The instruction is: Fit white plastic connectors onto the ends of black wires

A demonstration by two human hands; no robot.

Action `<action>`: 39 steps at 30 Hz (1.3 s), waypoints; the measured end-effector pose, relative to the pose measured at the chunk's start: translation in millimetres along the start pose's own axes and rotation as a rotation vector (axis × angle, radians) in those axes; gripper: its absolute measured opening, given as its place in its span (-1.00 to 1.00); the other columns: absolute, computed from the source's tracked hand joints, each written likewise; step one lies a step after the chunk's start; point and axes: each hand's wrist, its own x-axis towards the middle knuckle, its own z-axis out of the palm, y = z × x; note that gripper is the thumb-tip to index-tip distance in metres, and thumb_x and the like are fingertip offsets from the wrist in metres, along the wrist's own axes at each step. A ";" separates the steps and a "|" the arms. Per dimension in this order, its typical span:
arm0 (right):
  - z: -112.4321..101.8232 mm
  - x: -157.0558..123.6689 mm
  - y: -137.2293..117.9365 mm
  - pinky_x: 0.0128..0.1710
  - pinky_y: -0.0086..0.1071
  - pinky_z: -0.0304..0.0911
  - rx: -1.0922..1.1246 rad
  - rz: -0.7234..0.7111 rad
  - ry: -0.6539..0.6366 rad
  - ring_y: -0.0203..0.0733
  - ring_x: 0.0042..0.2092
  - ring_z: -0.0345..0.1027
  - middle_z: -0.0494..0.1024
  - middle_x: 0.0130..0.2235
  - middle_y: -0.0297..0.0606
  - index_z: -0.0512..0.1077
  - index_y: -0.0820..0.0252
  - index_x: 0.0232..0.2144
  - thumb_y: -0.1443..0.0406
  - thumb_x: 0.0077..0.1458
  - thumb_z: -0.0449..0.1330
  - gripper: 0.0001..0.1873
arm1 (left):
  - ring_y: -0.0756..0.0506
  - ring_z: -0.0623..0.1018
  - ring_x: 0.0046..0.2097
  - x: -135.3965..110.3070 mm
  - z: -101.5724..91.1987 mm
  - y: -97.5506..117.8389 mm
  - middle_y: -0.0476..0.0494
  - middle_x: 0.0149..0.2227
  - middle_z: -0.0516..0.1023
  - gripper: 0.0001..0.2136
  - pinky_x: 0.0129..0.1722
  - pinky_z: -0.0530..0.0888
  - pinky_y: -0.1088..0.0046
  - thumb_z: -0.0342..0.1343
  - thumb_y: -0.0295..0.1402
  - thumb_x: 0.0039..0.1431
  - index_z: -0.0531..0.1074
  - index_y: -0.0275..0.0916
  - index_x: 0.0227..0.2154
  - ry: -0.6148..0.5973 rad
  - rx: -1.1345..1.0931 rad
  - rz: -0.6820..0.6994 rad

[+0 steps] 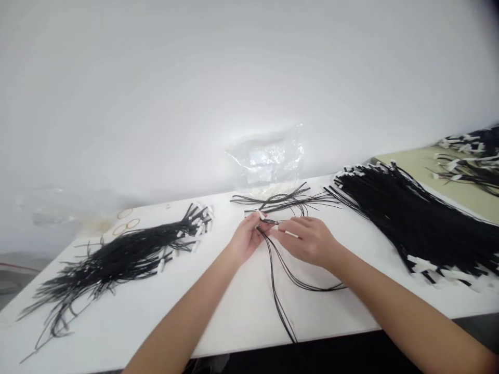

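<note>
My left hand (pixel 249 238) is closed around thin black wires (pixel 276 291) near a small white connector (pixel 262 214) at its fingertips. From there the wires hang down in loose curves over the white table toward its front edge. Just to the right, my right hand (pixel 306 239) has its fingers pinched together on wires that run out from the left hand. Its fingertips partly hide what they grip, and a small white spot between its fingers is too unclear to name. Behind both hands lie several loose black wires (pixel 273 200) on the table.
A bundle of black wires with white connectors (pixel 132 254) lies at left, near orange rubber bands (pixel 125 227). A larger pile of black wires (pixel 413 218) covers the right side. Clear plastic bags (pixel 268 158) lean against the wall. More wires (pixel 471 166) rest on a yellowish surface.
</note>
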 end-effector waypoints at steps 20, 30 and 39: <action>22.5 -10.7 -18.0 -0.20 -0.49 0.38 0.417 0.381 -0.264 -0.35 -0.08 0.40 0.51 -0.11 -0.36 0.42 0.11 -0.19 0.36 0.04 0.11 -0.76 | -0.04 0.49 -0.34 -6.1 -5.3 4.3 -0.08 -0.35 0.48 -0.80 -0.34 0.41 0.46 0.12 -0.17 0.06 0.33 -0.19 -0.36 -0.122 -0.022 -0.153; 19.5 -10.2 -25.9 -0.31 -0.53 0.36 0.406 0.489 -0.269 -0.36 -0.12 0.41 0.53 -0.15 -0.39 0.43 0.08 -0.17 0.34 0.03 0.13 -0.74 | -0.04 0.48 -0.39 -5.4 -4.2 4.9 -0.07 -0.42 0.45 -0.79 -0.37 0.41 0.45 0.08 -0.16 0.10 0.33 -0.20 -0.36 -0.161 0.000 -0.182; 21.8 -9.8 -27.6 -0.26 -0.50 0.35 0.245 0.431 -0.229 -0.36 -0.15 0.42 0.52 -0.12 -0.39 0.41 0.10 -0.11 0.37 0.06 0.11 -0.69 | 0.00 0.47 -0.36 -4.0 -4.7 3.4 -0.04 -0.42 0.44 -0.83 -0.33 0.41 0.49 0.13 -0.21 0.07 0.37 -0.21 -0.37 -0.127 0.005 -0.166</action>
